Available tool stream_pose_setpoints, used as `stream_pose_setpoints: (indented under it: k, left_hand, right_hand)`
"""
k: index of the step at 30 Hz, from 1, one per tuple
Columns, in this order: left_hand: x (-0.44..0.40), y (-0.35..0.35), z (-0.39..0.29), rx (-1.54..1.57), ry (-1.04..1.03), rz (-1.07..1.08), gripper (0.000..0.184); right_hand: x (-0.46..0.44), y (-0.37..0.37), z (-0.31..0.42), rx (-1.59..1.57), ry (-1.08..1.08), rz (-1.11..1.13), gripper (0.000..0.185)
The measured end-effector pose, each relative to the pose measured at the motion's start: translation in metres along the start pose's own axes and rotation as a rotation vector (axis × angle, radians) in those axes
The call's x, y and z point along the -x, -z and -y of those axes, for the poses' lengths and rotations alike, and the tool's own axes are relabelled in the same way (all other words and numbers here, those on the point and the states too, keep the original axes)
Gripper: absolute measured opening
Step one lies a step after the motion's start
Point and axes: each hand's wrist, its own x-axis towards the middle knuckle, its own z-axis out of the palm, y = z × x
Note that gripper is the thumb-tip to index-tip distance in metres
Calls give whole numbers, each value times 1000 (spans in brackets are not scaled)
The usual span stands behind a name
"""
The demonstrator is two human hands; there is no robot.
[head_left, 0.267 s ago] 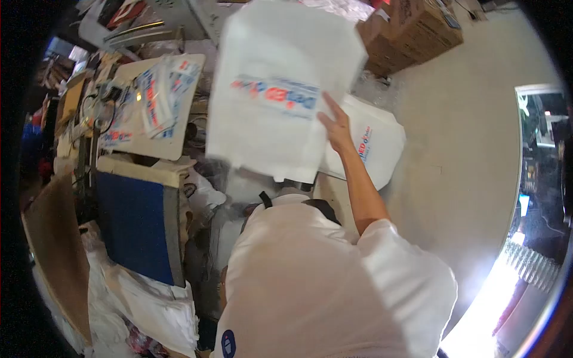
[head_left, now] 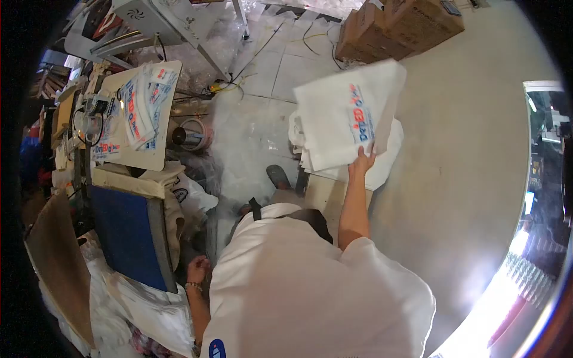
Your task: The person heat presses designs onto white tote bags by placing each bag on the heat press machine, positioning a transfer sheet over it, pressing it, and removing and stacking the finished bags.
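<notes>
My right hand [head_left: 364, 159] pinches the lower edge of a white printed bag [head_left: 325, 122], which hangs tilted over a pile of similar white bags [head_left: 391, 152] on a stand at the right. Blue and red lettering shows on its upper face. Down at the left, my left hand [head_left: 198, 268] is beside my body near the blue panel [head_left: 128, 232]; its fingers are loosely bent and slightly apart, with nothing visible in them.
A pale board [head_left: 158, 152] with printed plastic pieces [head_left: 140, 110] stands at the left, near a bucket [head_left: 194, 134]. Cardboard boxes [head_left: 382, 33] are at the upper right. Cables cross the tiled floor [head_left: 262, 71]. White fabric [head_left: 143, 310] lies at lower left.
The bag in my right hand has moved right and away from the middle, turning over the pile. My left hand has come into view at lower left.
</notes>
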Motion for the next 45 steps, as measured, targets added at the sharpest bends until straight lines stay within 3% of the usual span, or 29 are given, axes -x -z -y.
stream_pose_setpoints:
  k: [1, 2, 4, 7, 10, 12, 14, 15, 16, 17, 18, 19, 21, 23, 24, 25, 27, 29, 33, 35, 36, 38, 42, 44, 45]
  left_hand:
    - [3, 4, -16, 91, 43, -32, 22]
    - [8, 6, -31, 91, 48, -42, 22]
    - [16, 8, -57, -36, 0, -118, 24]
    - [29, 6, -71, -7, -15, -114, 27]
    - [48, 2, -88, -50, -60, -97, 30]
    - [63, 6, -92, 4, -13, -87, 32]
    - [88, 18, -113, 62, 38, -47, 35]
    - [106, 34, -124, 90, 50, -86, 35]
    - [126, 52, -132, 324, -53, -170, 33]
    - [141, 64, -129, 553, -169, -256, 32]
    - [153, 84, -107, 479, -194, -477, 28]
    - [168, 113, -79, 397, -210, -694, 26]
    - [206, 170, -6, 176, -134, -1040, 21]
    - [233, 220, 84, 271, -70, -1279, 24]
    - [247, 243, 138, 289, -64, -1299, 24]
    - [259, 264, 194, 222, 33, -1352, 27]
    - [263, 272, 281, 172, 131, -1412, 31]
    - [257, 275, 337, -574, 453, -1573, 41]
    - [251, 273, 383, -291, 699, -1282, 43]
    - [251, 278, 399, -221, 718, -1212, 44]
    - [253, 283, 408, -196, 725, -1185, 45]
    - [263, 287, 425, -154, 732, -1154, 46]
    - [279, 287, 450, -81, 749, -1144, 48]
    - [294, 280, 454, 82, 739, -1211, 51]
    - [297, 282, 458, 200, 719, -1263, 53]
  right_hand:
    - [-6, 10, -12, -27, -48, -143, 64]
    - [-10, 17, -22, -27, -57, -138, 64]
    - [-13, 25, -44, 69, -151, -382, 65]
    - [-13, 34, -69, 27, -269, -497, 64]
    - [-12, 43, -86, 109, -375, -457, 65]
    - [-38, 77, -110, 217, -551, -218, 75]
    - [-136, 165, -195, 625, -657, -109, 87]
    - [-119, 154, -178, 739, -581, -135, 87]
    - [-95, 123, -136, 848, -498, -159, 87]
    - [-40, 65, -85, 1100, -253, -206, 82]
    - [37, -15, -12, 1377, -20, -309, 76]
    - [37, -32, -30, 1374, -7, -268, 76]
    - [34, -69, -65, 1180, 754, 358, 57]
    - [88, -161, -79, 789, 614, 787, 38]
    - [129, -207, -82, 754, 755, 933, 33]
    - [171, -250, -84, 711, 764, 1107, 28]
    - [266, -325, -68, 585, 1060, 1385, 25]
    - [342, -378, -70, 506, 1176, 1584, 29]
    - [436, -432, -75, 563, 1420, 1588, 45]
    - [448, -446, -96, 770, 1522, 1501, 57]
    - [448, -453, -103, 914, 1450, 1561, 57]
    - [455, -460, -95, 1113, 1377, 1630, 55]
    - [447, -465, -99, 1056, 1514, 1664, 47]
    - [455, -468, -86, 1212, 1468, 1722, 36]
    - [461, -464, -76, 1140, 1564, 1718, 21]
